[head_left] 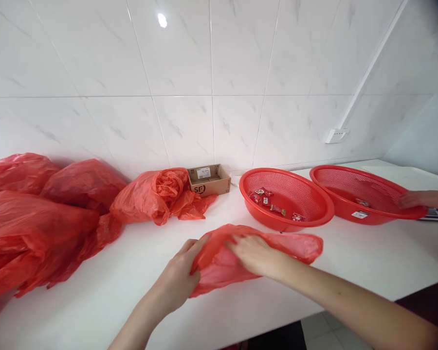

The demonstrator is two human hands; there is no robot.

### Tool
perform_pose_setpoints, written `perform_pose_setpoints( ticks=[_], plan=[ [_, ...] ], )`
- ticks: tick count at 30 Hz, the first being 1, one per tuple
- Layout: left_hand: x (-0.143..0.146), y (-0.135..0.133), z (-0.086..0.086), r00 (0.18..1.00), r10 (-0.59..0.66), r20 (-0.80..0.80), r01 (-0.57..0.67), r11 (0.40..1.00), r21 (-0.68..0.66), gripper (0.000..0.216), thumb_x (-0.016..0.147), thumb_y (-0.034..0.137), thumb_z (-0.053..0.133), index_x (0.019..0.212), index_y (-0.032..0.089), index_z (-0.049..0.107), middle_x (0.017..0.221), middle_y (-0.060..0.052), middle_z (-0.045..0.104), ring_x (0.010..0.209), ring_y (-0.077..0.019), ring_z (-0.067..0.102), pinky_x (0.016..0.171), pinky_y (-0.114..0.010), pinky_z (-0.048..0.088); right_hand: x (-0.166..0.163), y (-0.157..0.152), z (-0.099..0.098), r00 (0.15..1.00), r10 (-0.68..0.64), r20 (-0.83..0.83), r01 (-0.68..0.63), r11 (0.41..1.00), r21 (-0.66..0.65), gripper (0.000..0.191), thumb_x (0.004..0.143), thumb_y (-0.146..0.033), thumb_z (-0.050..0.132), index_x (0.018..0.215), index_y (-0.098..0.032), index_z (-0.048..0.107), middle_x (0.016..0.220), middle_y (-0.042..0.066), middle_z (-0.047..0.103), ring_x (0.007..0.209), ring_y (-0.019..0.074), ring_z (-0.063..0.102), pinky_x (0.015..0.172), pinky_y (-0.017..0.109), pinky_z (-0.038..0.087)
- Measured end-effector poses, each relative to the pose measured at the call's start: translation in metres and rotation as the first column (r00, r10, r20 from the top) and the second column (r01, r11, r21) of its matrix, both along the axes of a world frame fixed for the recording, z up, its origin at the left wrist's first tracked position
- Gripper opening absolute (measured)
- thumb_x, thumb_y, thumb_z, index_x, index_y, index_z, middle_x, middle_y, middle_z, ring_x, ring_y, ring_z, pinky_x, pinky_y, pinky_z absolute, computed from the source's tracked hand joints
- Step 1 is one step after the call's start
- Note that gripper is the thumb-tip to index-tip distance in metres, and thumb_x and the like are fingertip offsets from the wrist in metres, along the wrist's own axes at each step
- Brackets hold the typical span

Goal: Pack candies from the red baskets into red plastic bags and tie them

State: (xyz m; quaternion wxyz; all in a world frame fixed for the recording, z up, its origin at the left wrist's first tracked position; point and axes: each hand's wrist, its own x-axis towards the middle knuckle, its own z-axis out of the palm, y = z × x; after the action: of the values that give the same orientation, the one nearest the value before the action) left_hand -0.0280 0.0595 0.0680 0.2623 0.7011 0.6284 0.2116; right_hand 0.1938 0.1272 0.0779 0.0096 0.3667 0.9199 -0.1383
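Observation:
A red plastic bag point(219, 277) lies on the white table in front of me, its far end stretching right toward the baskets. My left hand point(180, 272) grips the bag's left edge, thumb and fingers closed on the film. Over the bag's middle is my right hand point(250, 253), its fingertips blurred and partly lost in the red folds, so their grip is unclear. Just behind the bag stands a red plastic basket point(248, 206) with several small wrapped sweets point(277, 209) in its bottom.
Full red bags point(40, 228) crowd the left, with a rolled red bag point(149, 194) beside a small cardboard box point(213, 184) at the wall. Another person's hand point(416, 199) is at a second red basket point(379, 214) on the right. A socket point(337, 136) is on the tiled wall.

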Motion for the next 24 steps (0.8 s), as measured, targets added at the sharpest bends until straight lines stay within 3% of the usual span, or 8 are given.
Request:
perform_pose_setpoints(
  ticks=[5,9,12,15,17,20,22,24],
  plan=[
    [-0.051,0.004,-0.002,0.945,0.294,-0.144,-0.285,0.955,0.084,0.086,0.071,0.002,0.038,0.15,0.034,0.024,0.139,-0.007,0.037,0.092,-0.0179,0.059,0.078,-0.031,0.046,0.042,0.011,0.008,0.99,0.078,0.118,-0.026,0.922,-0.387,0.062,0.081,-0.008,0.05,0.136,-0.035,0.052,0.139,0.004,0.055,0.123,0.0287,0.054,0.096,0.041,0.047],
    [-0.043,-0.002,-0.001,0.971,0.178,0.162,-0.147,0.971,-0.191,0.079,0.079,0.013,0.044,0.149,0.038,0.018,0.124,-0.004,0.053,0.086,-0.0187,0.061,0.067,-0.028,0.048,0.049,0.015,0.022,0.981,0.094,-0.17,-0.176,0.801,-0.573,0.056,0.081,-0.026,0.064,0.136,-0.033,0.053,0.138,0.004,0.056,0.122,0.0269,0.055,0.096,0.038,0.047],
    [-0.026,-0.009,-0.002,0.881,0.152,0.449,0.033,0.925,-0.378,0.068,0.084,0.035,0.054,0.147,0.027,0.028,0.104,-0.005,0.063,0.089,-0.0219,0.063,0.077,-0.032,0.05,0.063,0.038,0.033,0.893,-0.081,-0.442,-0.285,0.658,-0.697,0.047,0.088,-0.041,0.057,0.131,-0.022,0.054,0.128,0.012,0.062,0.104,0.0215,0.066,0.087,0.035,0.052],
    [-0.015,-0.014,-0.003,0.783,0.209,0.586,0.049,0.918,-0.394,0.069,0.084,0.05,0.056,0.145,0.027,0.033,0.104,-0.005,0.065,0.098,-0.0237,0.064,0.091,-0.036,0.048,0.09,0.066,0.041,0.798,-0.264,-0.542,-0.084,0.842,-0.533,0.047,0.09,-0.047,0.05,0.129,-0.018,0.052,0.121,0.014,0.064,0.101,0.0216,0.065,0.084,0.036,0.051],
    [-0.013,-0.016,-0.005,0.741,0.249,0.623,0.014,0.923,-0.386,0.072,0.084,0.055,0.056,0.147,0.032,0.028,0.11,-0.004,0.066,0.102,-0.024,0.064,0.094,-0.037,0.048,0.104,0.076,0.04,0.888,-0.296,-0.352,0.186,0.932,-0.312,0.046,0.085,-0.046,0.059,0.121,-0.019,0.058,0.114,0.013,0.066,0.104,0.0262,0.063,0.083,0.037,0.05],
    [-0.014,-0.02,-0.012,0.725,0.27,0.634,-0.054,0.939,-0.339,0.07,0.084,0.058,0.054,0.146,0.035,0.032,0.124,-0.004,0.063,0.115,-0.0261,0.059,0.101,-0.039,0.045,0.104,0.071,0.03,0.94,-0.338,0.046,0.338,0.941,0.006,0.029,0.085,-0.039,0.058,0.103,-0.018,0.066,0.092,0.013,0.069,0.091,0.0315,0.066,0.073,0.038,0.047],
    [-0.017,-0.021,-0.018,0.758,0.224,0.613,-0.03,0.95,-0.311,0.058,0.084,0.06,0.053,0.135,0.034,0.051,0.127,-0.003,0.062,0.12,-0.0271,0.055,0.103,-0.038,0.044,0.093,0.062,0.026,0.929,-0.362,0.081,0.352,0.929,0.109,0.029,0.091,-0.038,0.048,0.105,-0.018,0.065,0.087,0.013,0.069,0.087,0.0313,0.066,0.072,0.038,0.045],
    [-0.021,-0.022,-0.023,0.81,0.142,0.569,0.034,0.957,-0.288,0.046,0.083,0.063,0.051,0.113,0.031,0.068,0.124,-0.003,0.064,0.115,-0.0273,0.057,0.099,-0.037,0.046,0.081,0.057,0.028,0.95,-0.313,0.007,0.312,0.949,0.033,0.039,0.092,-0.046,0.045,0.12,-0.023,0.06,0.098,0.011,0.07,0.092,0.0287,0.066,0.075,0.036,0.046]
  ],
)
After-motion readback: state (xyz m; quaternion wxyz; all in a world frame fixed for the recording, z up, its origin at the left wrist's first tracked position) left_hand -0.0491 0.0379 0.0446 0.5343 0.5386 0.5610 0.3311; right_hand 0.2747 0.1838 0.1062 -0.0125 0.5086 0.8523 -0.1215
